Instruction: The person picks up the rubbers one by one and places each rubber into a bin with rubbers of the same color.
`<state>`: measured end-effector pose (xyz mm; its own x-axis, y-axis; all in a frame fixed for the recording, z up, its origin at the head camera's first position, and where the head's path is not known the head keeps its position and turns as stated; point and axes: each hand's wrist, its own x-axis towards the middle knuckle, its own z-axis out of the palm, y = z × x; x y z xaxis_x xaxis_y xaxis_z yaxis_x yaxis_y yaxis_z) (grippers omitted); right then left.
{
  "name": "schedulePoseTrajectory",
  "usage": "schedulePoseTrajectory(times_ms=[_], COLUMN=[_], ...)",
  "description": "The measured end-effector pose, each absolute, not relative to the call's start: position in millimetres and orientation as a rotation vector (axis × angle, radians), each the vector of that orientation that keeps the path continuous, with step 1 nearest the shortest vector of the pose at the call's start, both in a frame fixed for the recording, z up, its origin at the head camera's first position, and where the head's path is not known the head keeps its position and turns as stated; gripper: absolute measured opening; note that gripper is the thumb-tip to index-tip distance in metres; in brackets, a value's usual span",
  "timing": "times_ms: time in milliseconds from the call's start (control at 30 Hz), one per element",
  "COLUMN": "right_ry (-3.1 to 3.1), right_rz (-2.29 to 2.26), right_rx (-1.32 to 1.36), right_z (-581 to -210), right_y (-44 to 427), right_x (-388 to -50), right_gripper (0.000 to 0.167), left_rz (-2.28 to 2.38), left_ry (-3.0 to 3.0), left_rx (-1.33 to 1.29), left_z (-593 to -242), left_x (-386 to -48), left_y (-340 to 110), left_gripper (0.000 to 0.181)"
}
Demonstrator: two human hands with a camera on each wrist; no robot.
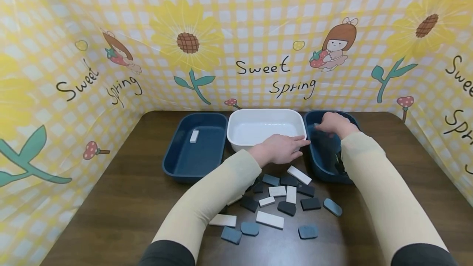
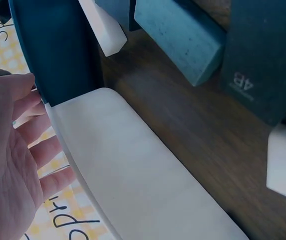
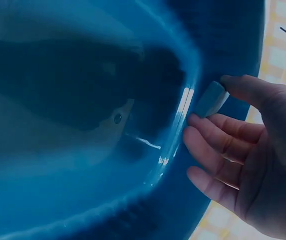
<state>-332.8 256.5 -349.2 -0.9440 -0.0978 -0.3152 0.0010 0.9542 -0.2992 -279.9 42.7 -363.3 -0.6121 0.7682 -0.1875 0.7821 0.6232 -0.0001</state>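
Blue block (image 3: 212,99) fast in the right grip (image 1: 335,124), over a navy tub (image 1: 320,153) — left grip (image 1: 281,149) apart, by white tub (image 1: 258,128)

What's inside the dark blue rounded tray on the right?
At the far end of the tray, the right hand pinches a small blue block. A dark shape beside the cream fabric sleeve is unclear; whatever the sleeve covers cannot be seen.

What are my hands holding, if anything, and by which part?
The right hand pinches a small bluish block, apparently by its opposite ends; the left hand holds nothing.
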Motion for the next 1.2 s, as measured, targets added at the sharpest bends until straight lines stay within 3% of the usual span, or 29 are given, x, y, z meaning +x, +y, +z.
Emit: schedulePoseTrajectory(times_ms=[667, 1200], right_ry=[2.748, 2.749], right_rz=[-0.546, -0.403], right_rx=[0.013, -0.095], right_z=[-378, -352], right_y=[250, 251], right_x=[-345, -339], right_gripper=[0.031, 0.036], left_rz=[-0.116, -0.167], left_ry=[2.685, 2.676], left_rx=[1.302, 1.314], left_z=[-363, -349], left_x=[-279, -281], left_y=[43, 34], left_gripper=[0.049, 0.048])
